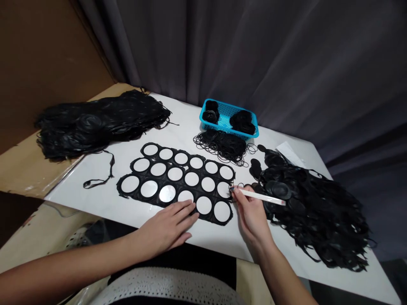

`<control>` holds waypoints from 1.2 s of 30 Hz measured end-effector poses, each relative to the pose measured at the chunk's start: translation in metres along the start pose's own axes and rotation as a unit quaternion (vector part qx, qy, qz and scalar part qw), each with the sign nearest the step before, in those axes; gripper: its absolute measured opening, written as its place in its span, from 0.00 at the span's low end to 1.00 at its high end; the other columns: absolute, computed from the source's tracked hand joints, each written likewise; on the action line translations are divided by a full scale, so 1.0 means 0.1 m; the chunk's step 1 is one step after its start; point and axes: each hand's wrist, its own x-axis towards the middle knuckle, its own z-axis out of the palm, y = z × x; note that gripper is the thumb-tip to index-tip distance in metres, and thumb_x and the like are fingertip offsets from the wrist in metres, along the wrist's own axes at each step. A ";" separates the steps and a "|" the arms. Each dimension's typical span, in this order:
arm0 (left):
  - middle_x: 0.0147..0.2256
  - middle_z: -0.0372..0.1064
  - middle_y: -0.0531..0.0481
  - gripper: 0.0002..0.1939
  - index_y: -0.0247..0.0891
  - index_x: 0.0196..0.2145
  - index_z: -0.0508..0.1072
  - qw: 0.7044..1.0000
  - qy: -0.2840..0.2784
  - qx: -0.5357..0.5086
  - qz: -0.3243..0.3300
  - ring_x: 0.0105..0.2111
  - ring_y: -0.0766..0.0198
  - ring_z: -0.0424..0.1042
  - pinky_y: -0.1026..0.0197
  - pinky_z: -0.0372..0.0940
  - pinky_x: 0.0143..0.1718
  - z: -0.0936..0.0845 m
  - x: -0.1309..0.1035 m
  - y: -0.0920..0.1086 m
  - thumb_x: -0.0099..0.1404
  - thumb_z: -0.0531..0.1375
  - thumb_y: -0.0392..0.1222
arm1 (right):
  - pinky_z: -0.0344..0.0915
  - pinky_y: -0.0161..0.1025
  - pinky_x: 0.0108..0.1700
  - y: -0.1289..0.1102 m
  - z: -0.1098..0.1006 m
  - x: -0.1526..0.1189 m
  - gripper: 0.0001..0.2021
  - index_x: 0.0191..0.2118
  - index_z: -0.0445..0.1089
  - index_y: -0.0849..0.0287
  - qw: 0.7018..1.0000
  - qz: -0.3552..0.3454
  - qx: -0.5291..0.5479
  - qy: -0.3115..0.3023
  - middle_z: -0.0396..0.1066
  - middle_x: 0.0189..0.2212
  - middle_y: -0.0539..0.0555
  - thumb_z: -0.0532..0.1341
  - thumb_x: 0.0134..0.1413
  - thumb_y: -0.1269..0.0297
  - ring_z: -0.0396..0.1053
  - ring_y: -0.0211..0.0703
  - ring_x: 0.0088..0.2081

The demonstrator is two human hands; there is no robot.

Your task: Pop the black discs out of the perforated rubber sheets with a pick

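one black rubber sheet (pixel 178 180) lies flat near the front edge of the white table (pixel 203 237), punched through with rows of round holes so the table shows white inside each ring. it looks thin, soft and floppy, light enough to slide or buckle if pushed from one side, so it probably handles best pressed flat with a palm or lifted by the webbing between holes rather than by a thin outer edge, which might tear.

the left hand (pixel 167 226) rests on its near edge, fingers spread and flat, holding nothing, only pressing down. the right hand (pixel 251 212) sits at the sheet's right end, its grip pinched on a slim white stick (pixel 262 197) whose dark tip touches the sheet's edge.

just right of that hand is a heap of black rubber scraps and round discs (pixel 311 212). behind the sheet lies a loose tangle of thin black rings (pixel 222 146), and behind those a blue basket (pixel 227 118) with more black pieces inside. far left, a big pile of black sheets (pixel 98 123) sprawls partly over brown cardboard (pixel 22 169). a grey curtain (pixel 254 55) hangs behind.
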 end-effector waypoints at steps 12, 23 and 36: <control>0.59 0.66 0.37 0.20 0.35 0.60 0.67 1.000 -0.005 0.003 0.004 0.61 0.47 0.63 0.48 0.63 0.59 -0.01 0.01 0.00 0.73 0.55 0.43 | 0.63 0.37 0.39 -0.25 -0.07 0.09 0.18 0.25 0.63 0.56 0.988 -0.040 -0.119 -0.092 0.67 0.30 0.49 0.69 0.52 0.52 0.64 0.41 0.35; 0.60 0.64 0.41 0.26 0.44 0.64 0.62 0.981 -0.082 -0.177 0.002 0.60 0.52 0.65 0.56 0.64 0.58 -0.56 0.13 -0.18 0.71 0.61 0.46 | 0.74 0.31 0.29 -0.03 -0.43 0.18 0.13 0.33 0.71 0.56 0.961 0.175 0.215 0.006 0.70 0.30 0.50 0.74 0.41 0.70 0.69 0.36 0.29; 0.44 0.69 0.45 0.26 0.41 0.56 0.72 0.945 0.080 -0.303 -0.098 0.43 0.59 0.72 0.60 0.69 0.45 -0.58 0.30 -0.06 0.64 0.67 0.54 | 0.68 0.37 0.29 0.18 0.71 -0.58 0.20 0.26 0.64 0.54 0.978 -0.011 -0.046 -0.205 0.66 0.23 0.49 0.65 0.57 0.45 0.66 0.41 0.26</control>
